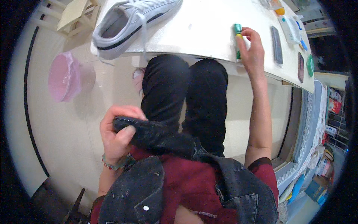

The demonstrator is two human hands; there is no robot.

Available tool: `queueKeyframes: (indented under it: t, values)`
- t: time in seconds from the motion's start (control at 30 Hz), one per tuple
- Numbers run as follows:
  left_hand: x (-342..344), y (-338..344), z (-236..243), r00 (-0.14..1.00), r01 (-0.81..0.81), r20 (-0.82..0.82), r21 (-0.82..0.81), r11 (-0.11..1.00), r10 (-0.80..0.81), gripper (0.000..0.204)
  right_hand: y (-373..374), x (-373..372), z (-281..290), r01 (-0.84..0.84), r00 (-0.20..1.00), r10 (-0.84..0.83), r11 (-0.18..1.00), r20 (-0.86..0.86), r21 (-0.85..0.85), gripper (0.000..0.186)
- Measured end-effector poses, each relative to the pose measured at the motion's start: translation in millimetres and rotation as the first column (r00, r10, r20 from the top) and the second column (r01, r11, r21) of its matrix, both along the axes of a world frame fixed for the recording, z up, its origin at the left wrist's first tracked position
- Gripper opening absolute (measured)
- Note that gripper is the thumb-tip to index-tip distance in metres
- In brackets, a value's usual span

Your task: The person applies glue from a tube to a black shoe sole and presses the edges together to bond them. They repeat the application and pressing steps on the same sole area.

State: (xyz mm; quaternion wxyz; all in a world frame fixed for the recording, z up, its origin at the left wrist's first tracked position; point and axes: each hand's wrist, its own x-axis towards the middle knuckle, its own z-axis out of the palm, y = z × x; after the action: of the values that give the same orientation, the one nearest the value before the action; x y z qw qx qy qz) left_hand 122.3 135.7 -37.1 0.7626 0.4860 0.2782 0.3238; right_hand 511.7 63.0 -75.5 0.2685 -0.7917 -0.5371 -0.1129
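Observation:
My left hand (117,138) grips a folded piece of dark denim (160,138), part of the jacket I wear, over my lap. My right hand (250,50) is on a small green and yellow item (237,28) at the near edge of the white table (209,26), its fingers curled around it. A white sneaker (123,28) with a dark stripe and loose laces rests at the table's left. Right of my right hand lie a long gray bar (276,44) and a dark reddish bar (301,67).
Farther right on the table are a green object (310,65), a white pack (289,30) with blue items, and an orange-based container (279,10). A pink lined bin (63,76) stands on the left floor near a cream stool (72,20). Stacked goods (317,186) crowd the lower right.

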Motion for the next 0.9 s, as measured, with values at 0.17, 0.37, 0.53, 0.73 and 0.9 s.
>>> queueKeyframes:
  t: [0.17, 0.37, 0.53, 0.73, 0.9]
  values:
    - [2, 1, -2, 0.999, -0.041, -0.034, -0.019, 0.999, 0.041, 0.026, -1, -2, -4, -0.011, 1.0, 0.011, 0.997, -0.008, 0.078, 0.025]
    - [-1, 2, -4, 0.998, -0.027, -0.053, -0.002, 1.0, 0.026, 0.024, 1, -2, -7, 0.192, 0.981, -0.188, 0.978, 0.055, -0.082, 0.042]
    - [-2, -2, -3, 0.998, -0.047, -0.037, -0.021, 0.999, 0.046, 0.024, 5, -1, 5, 0.248, 0.968, -0.231, 0.937, 0.094, -0.246, 0.031]
    - [-9, 1, -5, 1.0, 0.023, 0.006, 0.018, 1.0, -0.023, 0.025, -26, -78, 51, -0.216, 0.652, 0.229, 0.97, -0.722, 0.112, 0.015]
    - [-8, 1, -5, 0.996, 0.049, 0.069, 0.046, 0.998, -0.052, 0.024, -58, -146, 84, -0.552, 0.648, 0.397, 0.833, -0.65, -0.042, 0.032]
